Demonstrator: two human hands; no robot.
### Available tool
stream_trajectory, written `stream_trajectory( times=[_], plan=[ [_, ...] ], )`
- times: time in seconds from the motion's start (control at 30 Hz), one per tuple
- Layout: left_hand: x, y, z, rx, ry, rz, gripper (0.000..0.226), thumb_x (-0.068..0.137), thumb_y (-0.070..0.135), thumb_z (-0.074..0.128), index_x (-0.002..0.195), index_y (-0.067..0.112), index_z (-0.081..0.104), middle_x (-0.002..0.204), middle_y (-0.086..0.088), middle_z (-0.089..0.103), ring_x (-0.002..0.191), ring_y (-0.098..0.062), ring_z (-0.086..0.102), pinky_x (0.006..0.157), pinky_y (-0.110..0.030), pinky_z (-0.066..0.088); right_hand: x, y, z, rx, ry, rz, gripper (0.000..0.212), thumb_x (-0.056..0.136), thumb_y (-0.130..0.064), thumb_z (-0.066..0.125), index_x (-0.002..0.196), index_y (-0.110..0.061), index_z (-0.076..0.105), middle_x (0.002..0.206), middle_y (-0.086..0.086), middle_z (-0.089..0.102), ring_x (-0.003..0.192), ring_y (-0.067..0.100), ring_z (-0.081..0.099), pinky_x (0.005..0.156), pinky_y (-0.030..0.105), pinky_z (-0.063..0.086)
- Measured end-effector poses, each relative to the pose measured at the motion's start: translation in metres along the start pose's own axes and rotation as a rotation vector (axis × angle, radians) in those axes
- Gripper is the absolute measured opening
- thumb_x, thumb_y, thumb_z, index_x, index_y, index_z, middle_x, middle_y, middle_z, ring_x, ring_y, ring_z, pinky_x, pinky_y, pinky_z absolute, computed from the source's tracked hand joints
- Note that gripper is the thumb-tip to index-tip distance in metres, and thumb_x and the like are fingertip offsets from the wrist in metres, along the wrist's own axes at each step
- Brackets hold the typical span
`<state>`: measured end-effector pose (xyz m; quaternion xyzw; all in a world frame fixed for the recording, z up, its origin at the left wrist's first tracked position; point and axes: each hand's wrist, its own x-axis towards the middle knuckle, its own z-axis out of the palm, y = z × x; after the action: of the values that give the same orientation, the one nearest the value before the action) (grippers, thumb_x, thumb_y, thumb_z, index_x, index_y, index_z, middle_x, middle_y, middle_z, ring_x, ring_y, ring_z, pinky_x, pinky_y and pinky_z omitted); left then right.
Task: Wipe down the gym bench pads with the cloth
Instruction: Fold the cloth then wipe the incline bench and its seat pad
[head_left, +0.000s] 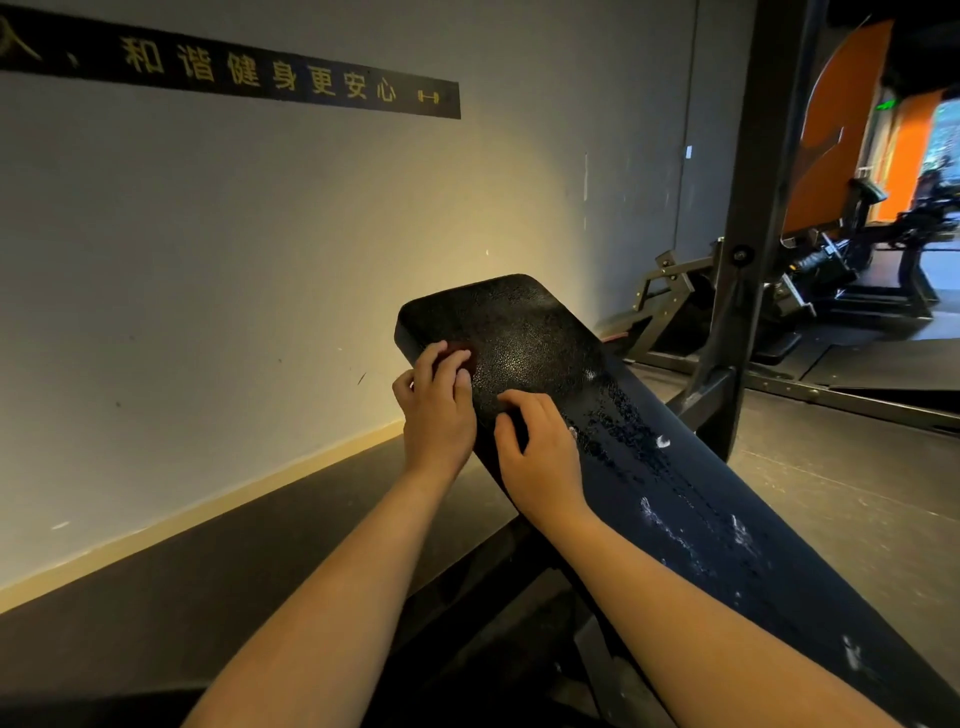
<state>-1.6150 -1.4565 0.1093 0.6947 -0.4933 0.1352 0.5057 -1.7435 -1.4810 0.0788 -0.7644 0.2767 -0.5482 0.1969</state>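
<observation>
Firstly, head view.

Item: bench pad (535, 332), black, textured, sloping up away from the person. Wet streaks (639, 447) lie just right of the right fingers.

Item: left hand (439, 410), fingers (457, 364) curled down over the cloth (460, 347), pressing it to the pad near its upper left edge.

Cloth: dark reddish, with a small patch showing between and beyond the fingertips and the remainder hidden beneath them.

Item: right hand (543, 457), fingers (524, 402) loosely bent, tips resting on the pad, gripping nothing visible, just beside the left fingers.

Beyond the fingertips: grey wall (260, 234) bearing a black banner (234, 73); rack upright (748, 208) farther right.
</observation>
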Motion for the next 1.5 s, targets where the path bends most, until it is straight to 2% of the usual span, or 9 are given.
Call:
stream_trajectory(
  times=[0.07,0.27,0.4,0.5,0.7,0.9,1.03,1.17,1.5],
  plan=[
    [-0.010,0.003,0.003,0.006,-0.003,0.021,0.034,0.108,0.030,0.036,0.136,0.028,0.057,0.152,0.011,0.036,0.135,-0.018,0.022,0.101,-0.024,0.033,0.001,0.000,-0.002,0.029,0.007,0.016,0.026,0.100,-0.024,0.054,0.125,-0.018,0.062,0.117,-0.010,0.060,0.105,0.002,0.055,0.084,0.006,0.035],
    [-0.055,0.010,0.000,-0.021,-0.108,-0.006,0.036,0.109,0.034,0.035,0.139,0.034,0.054,0.154,0.015,0.034,0.134,-0.016,0.025,0.104,-0.024,0.030,-0.006,-0.011,-0.010,0.088,-0.094,0.124,0.028,0.101,-0.029,0.051,0.127,-0.022,0.060,0.117,-0.010,0.060,0.105,0.004,0.056,0.089,0.022,0.045],
    [-0.066,0.017,-0.006,-0.114,-0.153,-0.076,0.039,0.110,0.029,0.032,0.144,0.032,0.051,0.157,0.011,0.036,0.139,-0.018,0.028,0.115,-0.031,0.028,-0.018,-0.017,-0.019,0.153,-0.175,0.174,0.033,0.102,-0.028,0.051,0.135,-0.025,0.057,0.125,-0.010,0.058,0.106,-0.006,0.051,0.082,0.002,0.037],
    [-0.063,0.026,-0.016,-0.315,-0.159,-0.147,0.041,0.109,0.033,0.032,0.149,0.031,0.045,0.152,0.007,0.045,0.138,-0.014,0.039,0.117,-0.045,0.036,-0.019,-0.019,-0.029,0.271,-0.218,0.248,0.038,0.103,-0.029,0.051,0.141,-0.028,0.052,0.132,-0.010,0.057,0.110,-0.006,0.051,0.080,0.003,0.039],
    [-0.061,0.060,-0.025,-0.486,-0.175,-0.158,0.040,0.110,0.036,0.032,0.146,0.030,0.048,0.131,0.017,0.052,0.119,0.001,0.050,0.098,-0.019,0.045,0.001,-0.032,-0.035,0.372,-0.184,0.219,0.044,0.103,-0.027,0.052,0.146,-0.034,0.045,0.133,-0.015,0.048,0.121,-0.001,0.047,0.099,0.015,0.039],
    [-0.037,0.028,-0.026,-0.258,-0.101,-0.140,0.034,0.109,0.034,0.035,0.130,0.029,0.060,0.111,0.025,0.059,0.108,0.004,0.055,0.076,-0.001,0.040,0.037,-0.017,-0.026,0.089,-0.149,0.105,0.041,0.103,-0.012,0.047,0.141,-0.024,0.056,0.140,0.000,0.047,0.125,0.014,0.047,0.105,0.024,0.041],
    [-0.019,0.008,-0.014,-0.186,-0.028,-0.110,0.038,0.109,0.033,0.035,0.143,0.029,0.052,0.142,0.011,0.052,0.131,-0.006,0.043,0.111,-0.028,0.039,0.060,-0.005,-0.001,-0.105,-0.328,-0.124,0.045,0.103,-0.024,0.049,0.148,-0.025,0.048,0.158,0.001,0.033,0.146,0.023,0.019,0.122,0.042,0.021],
    [0.004,0.015,-0.003,-0.068,0.041,0.001,0.041,0.110,0.028,0.033,0.148,0.022,0.046,0.152,0.006,0.045,0.145,-0.010,0.031,0.119,-0.031,0.028,0.075,0.015,0.012,-0.269,-0.341,-0.286,0.043,0.106,-0.030,0.042,0.148,-0.029,0.048,0.159,-0.002,0.035,0.152,0.027,0.012,0.122,0.049,0.021],
    [0.029,0.012,0.029,0.145,0.064,0.084,0.042,0.108,0.028,0.036,0.146,0.022,0.053,0.149,0.008,0.050,0.139,-0.013,0.033,0.117,-0.035,0.029,0.147,0.075,-0.006,-0.269,-0.233,0.093,0.044,0.105,-0.023,0.041,0.149,-0.026,0.045,0.159,0.002,0.035,0.150,0.026,0.017,0.123,0.041,0.019]
  ],
)
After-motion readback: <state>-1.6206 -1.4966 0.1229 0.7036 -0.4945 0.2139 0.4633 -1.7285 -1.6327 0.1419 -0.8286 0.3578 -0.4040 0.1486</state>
